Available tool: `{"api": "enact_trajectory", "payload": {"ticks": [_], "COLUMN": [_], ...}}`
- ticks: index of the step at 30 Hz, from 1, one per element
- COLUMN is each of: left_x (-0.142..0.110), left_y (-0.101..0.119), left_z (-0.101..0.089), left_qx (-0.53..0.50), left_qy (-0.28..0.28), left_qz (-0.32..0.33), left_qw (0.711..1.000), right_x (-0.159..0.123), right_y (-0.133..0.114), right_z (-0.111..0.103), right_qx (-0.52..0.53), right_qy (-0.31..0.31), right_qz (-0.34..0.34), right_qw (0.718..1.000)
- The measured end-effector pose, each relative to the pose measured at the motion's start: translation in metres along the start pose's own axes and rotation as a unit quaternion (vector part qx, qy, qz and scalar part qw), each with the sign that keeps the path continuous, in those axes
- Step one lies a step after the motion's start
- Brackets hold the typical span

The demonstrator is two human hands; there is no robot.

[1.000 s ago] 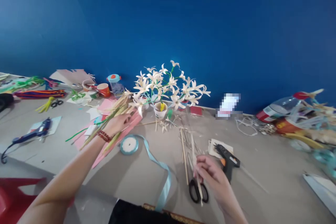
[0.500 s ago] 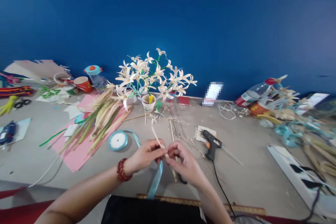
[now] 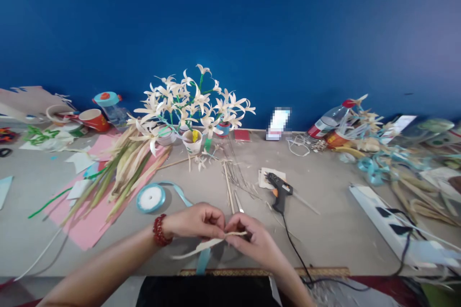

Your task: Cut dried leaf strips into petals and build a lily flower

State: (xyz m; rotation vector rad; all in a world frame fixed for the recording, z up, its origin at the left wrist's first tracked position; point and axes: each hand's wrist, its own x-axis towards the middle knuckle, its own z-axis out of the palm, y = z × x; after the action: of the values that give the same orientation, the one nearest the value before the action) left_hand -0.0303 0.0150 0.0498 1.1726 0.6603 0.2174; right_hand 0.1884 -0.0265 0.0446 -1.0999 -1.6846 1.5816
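A pale cream strip of corn husk (image 3: 206, 245) stretches sideways between my hands, close to the table's front edge. My left hand (image 3: 200, 220) pinches it near the middle, and the strip's long tail points left below that hand. Thumb and fingers of my right hand (image 3: 251, 236) are closed on its right end, almost touching the left fingertips. A light blue ribbon (image 3: 203, 260) shows beneath the strip, partly hidden by the left hand. That ribbon seems to come from the blue-edged spool (image 3: 151, 197) left of my hands.
Cream flowers (image 3: 196, 98) on green stems stand in paper cups (image 3: 192, 142). Corn husks (image 3: 124, 168) lie on pink paper (image 3: 84, 230). A black glue gun (image 3: 279, 191), its cord trailing forward, lies right, with a white power strip (image 3: 378, 230) beyond. Thin sticks (image 3: 227, 184) lie ahead.
The husk strip has swung from pointing away from me to lying crosswise, its tail now left. Both hands have come slightly nearer the table's front edge. The view has turned right.
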Motion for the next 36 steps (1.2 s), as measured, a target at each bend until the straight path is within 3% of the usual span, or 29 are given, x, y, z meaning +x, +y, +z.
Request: {"api": "enact_trajectory", "payload": {"ticks": [5,10,15,18,22,25,31,36], "left_x": [0.004,0.003,0.007,0.010,0.015,0.023,0.047,0.058], "left_y": [0.003,0.012,0.017,0.018,0.022,0.028,0.036,0.037], "left_z": [0.003,0.005,0.004,0.004,0.003,0.002,0.007,0.014], "left_qx": [0.033,0.071,0.062,0.045,0.036,0.029,0.021,0.032], "left_qy": [0.090,0.162,0.169,0.174,0.183,0.202,0.226,0.206], "left_qz": [0.038,0.072,0.081,0.082,0.089,0.108,0.134,0.149], "left_qw": [0.995,0.982,0.980,0.980,0.978,0.973,0.965,0.967], "right_x": [-0.016,-0.035,-0.038,-0.039,-0.047,-0.051,-0.035,-0.023], "right_y": [0.016,0.036,0.038,0.041,0.044,0.039,0.027,0.018], "right_z": [-0.019,-0.018,-0.014,-0.024,-0.036,-0.030,0.001,0.003], "right_qx": [-0.144,-0.407,-0.453,-0.374,-0.073,0.116,0.156,0.147], "right_qy": [0.107,0.171,0.198,0.236,0.249,0.241,0.167,0.182], "right_qz": [0.018,0.079,0.121,0.149,0.141,0.125,0.080,0.057], "right_qw": [0.984,0.894,0.861,0.885,0.956,0.956,0.970,0.971]}}
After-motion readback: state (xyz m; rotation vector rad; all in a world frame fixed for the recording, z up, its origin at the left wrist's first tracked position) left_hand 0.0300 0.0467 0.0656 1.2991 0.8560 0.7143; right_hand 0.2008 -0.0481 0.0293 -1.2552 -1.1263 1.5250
